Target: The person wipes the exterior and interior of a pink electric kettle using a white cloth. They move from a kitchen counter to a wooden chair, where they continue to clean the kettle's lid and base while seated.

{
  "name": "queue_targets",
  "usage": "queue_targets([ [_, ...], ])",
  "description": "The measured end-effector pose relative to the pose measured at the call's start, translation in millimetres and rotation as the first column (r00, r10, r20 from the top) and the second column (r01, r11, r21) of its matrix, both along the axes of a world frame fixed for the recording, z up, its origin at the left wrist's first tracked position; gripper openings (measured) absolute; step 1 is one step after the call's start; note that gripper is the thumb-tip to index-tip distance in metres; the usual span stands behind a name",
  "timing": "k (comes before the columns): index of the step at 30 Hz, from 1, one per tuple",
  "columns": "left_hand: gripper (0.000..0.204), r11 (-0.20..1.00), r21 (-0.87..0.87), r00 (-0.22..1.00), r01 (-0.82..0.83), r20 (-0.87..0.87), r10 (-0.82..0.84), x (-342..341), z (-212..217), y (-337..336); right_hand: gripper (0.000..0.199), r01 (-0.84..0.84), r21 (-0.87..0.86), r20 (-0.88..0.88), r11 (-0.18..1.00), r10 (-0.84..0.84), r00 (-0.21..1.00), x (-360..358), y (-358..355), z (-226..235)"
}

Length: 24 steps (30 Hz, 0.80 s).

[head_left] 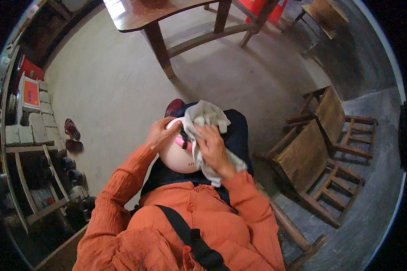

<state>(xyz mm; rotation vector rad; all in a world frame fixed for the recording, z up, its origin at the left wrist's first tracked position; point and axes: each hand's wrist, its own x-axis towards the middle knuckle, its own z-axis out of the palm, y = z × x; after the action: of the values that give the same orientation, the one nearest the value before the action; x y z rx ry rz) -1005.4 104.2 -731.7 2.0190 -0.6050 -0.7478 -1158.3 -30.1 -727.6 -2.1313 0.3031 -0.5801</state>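
Note:
A pale pink helmet (178, 159) with small vent slots, a bright pink band and black clips rests on my lap, over dark trousers. My left hand (163, 134) grips its upper left edge, thumb on top and fingers curled round the rim. A crumpled light grey cloth (206, 113) drapes over the helmet's right side and hangs down toward my waist. My right hand (214, 147) is closed on that cloth and presses it against the shell. The cloth and hand hide the helmet's right part.
Ahead stands a wooden table (167, 18). Two wooden chairs (303, 156) are at the right, a small stool (325, 16) at the far right. Shoes (71, 131) lie on the floor at left, beside a wooden rack (40, 185) and pale bricks (38, 126).

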Motion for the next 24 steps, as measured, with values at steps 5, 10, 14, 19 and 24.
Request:
queue_targets([
  [5, 0.036, 0.989, -0.146, 0.999, 0.032, 0.016, -0.030, 10, -51, -1, 0.023, -0.199, 0.113, -0.075, 0.973, 0.208, 0.975, 54, -27, -1],
  [10, 0.042, 0.981, -0.161, 0.972, -0.106, -0.224, 0.068, 6, -24, -11, 0.026, -0.059, 0.007, -0.026, 0.998, 0.059, 0.998, 1, -8, 3],
  [14, 0.039, 1.000, -0.030, 0.990, 0.000, -0.138, -0.004, 12, -28, -10, 0.028, -0.004, 0.030, 0.003, 1.000, 0.004, 1.000, -37, 2, -9],
  [19, 0.033, 0.982, -0.140, 0.975, 0.125, -0.165, -0.147, 19, -47, -17, 0.029, -0.140, -0.004, -0.003, 0.990, 0.140, 0.990, 7, -25, -14],
  [24, 0.032, 0.929, -0.081, 0.922, 0.362, 0.176, -0.344, 30, -69, 0, 0.026, -0.329, 0.299, -0.098, 0.896, 0.372, 0.923, 54, -35, 5],
])
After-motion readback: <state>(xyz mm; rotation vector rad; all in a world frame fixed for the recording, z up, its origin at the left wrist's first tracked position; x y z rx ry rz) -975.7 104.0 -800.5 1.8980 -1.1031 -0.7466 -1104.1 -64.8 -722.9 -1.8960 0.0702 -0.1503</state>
